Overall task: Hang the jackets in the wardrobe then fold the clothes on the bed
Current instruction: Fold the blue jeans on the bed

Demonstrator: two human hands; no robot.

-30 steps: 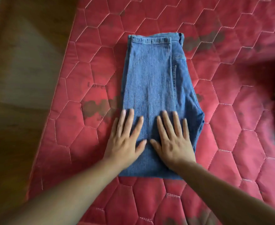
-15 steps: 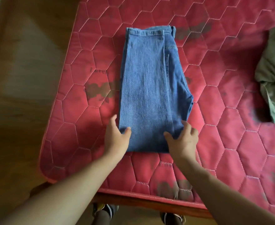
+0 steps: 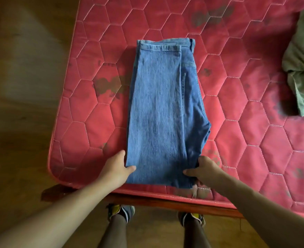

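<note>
Both bare forearms reach forward from the lower corners and converge on the near end of the folded jeans [image 3: 158, 113]. The left grip [image 3: 116, 169] pinches the left corner, with the thumb lying on top of the denim and the fingers running along its edge. The right grip [image 3: 204, 170] holds the right corner, thumb pointing inward across the cloth and fingers curled at the side.

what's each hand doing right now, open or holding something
Left hand: pinches the near left corner of the folded jeans, thumb on top.
Right hand: grips the near right corner of the jeans, fingers curled.
</note>
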